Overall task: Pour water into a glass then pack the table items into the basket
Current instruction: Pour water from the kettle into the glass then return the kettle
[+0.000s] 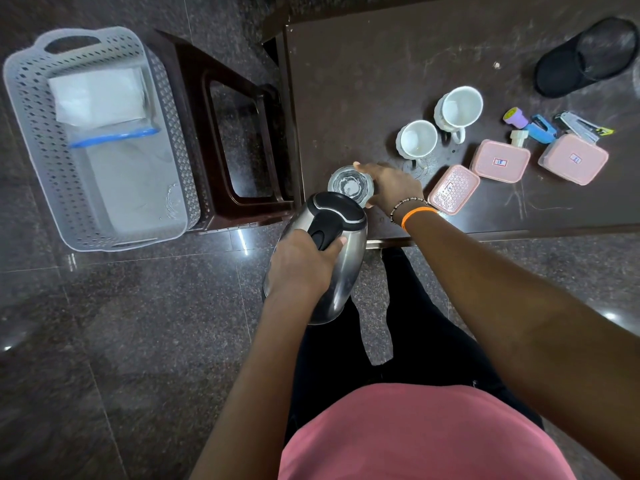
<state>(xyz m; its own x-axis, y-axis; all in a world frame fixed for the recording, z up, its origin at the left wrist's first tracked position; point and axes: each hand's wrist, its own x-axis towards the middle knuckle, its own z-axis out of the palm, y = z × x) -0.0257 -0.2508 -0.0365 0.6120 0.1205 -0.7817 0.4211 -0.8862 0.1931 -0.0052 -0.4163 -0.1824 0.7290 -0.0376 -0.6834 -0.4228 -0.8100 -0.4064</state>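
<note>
My left hand point(301, 265) grips the black handle of a steel kettle point(341, 271), which is tilted with its spout over a clear glass point(349, 183). The glass stands near the front left corner of the dark table point(363, 64), and my right hand point(391, 185) holds its side. Water shows inside the glass. A grey perforated basket point(27, 109) sits on the floor at the left, holding a white packet and a clear bag with a blue strip.
Two white cups point(417, 138) point(459, 107), three pink-lidded boxes point(453, 188) point(500, 161) point(573, 159), a purple stamp point(516, 116), a blue stapler point(542, 128), a grey stapler point(581, 124) and a black mesh item point(585, 57) lie on the table. A dark brown stool point(194, 109) stands between basket and table.
</note>
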